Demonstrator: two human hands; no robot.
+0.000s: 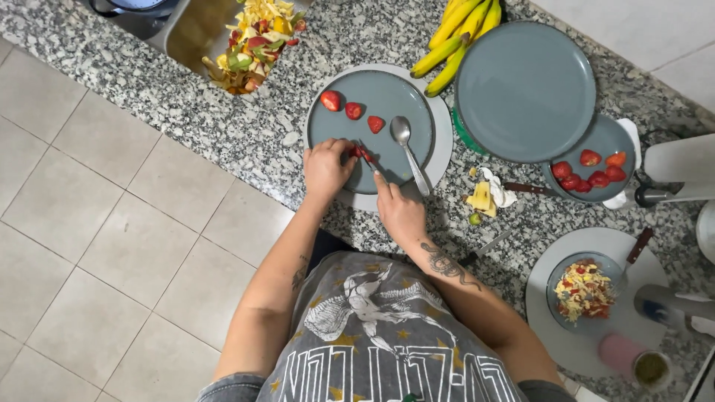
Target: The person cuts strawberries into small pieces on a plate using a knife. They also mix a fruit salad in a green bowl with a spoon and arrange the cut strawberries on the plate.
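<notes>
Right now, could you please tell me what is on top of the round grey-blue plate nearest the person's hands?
On the round grey-blue plate lie three red strawberry pieces and a metal spoon. The left hand holds another strawberry; its fingers cover most of it.

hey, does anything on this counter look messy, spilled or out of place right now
Yes. A heap of fruit peels sits piled at the sink's edge, spilling toward the granite counter. Small fruit scraps and a crumpled tissue lie loose beside the grey plate where both hands cut a strawberry. Nothing looks broken.
</notes>
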